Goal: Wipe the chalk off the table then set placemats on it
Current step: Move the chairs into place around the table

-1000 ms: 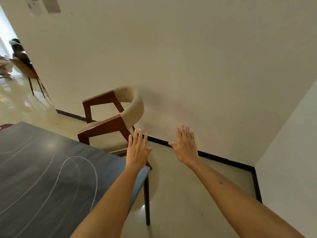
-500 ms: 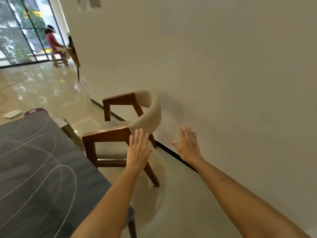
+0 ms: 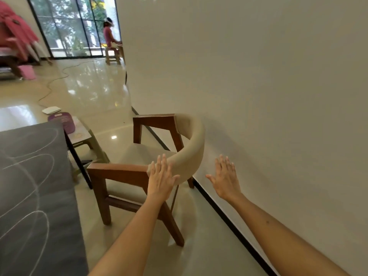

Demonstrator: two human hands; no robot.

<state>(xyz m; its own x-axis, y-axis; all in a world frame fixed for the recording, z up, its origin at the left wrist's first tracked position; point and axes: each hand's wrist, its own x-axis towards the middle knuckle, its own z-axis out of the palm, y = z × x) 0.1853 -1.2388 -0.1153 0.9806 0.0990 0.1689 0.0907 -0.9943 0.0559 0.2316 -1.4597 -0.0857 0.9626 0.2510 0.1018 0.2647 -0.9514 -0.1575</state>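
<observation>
Both hands, left hand (image 3: 161,179) and right hand (image 3: 225,179), are held flat before a chair (image 3: 143,172); a chalk-marked table (image 3: 33,196) is seen at 9 o'clock

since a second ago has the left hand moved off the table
Yes. The left hand was over the table corner; now it is right of it, in front of the chair.

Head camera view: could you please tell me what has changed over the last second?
The view has swung left, revealing windows and a glossy floor. The left hand and right hand stay open, holding nothing. White chalk loops remain on the dark grey table, beside the wooden cream-backed chair.
</observation>
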